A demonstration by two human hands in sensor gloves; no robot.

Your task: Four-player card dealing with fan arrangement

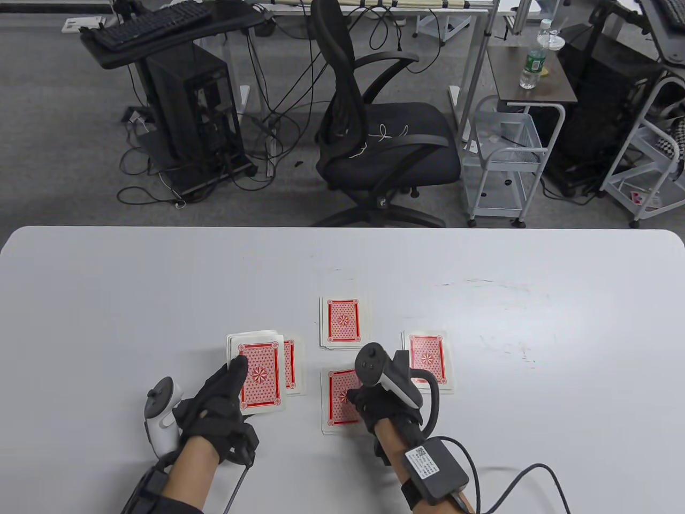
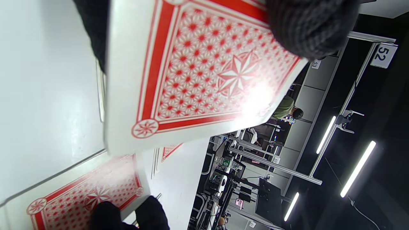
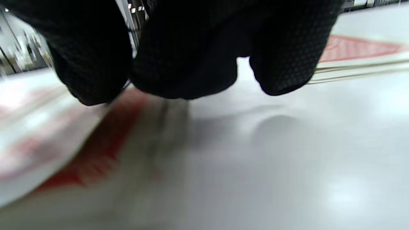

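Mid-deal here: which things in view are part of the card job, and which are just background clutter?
Part of the job:
- deck held by the left hand
- left pile beside the deck
- far pile
- right pile
- near pile, with the right hand on it

Just lying about:
- office chair
- keyboard
- water bottle
- wire cart

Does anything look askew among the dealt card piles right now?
Nothing stands out. The four red-backed card piles, far, right, near and left, lie face down and fairly square. The left hand holds the red-backed deck.
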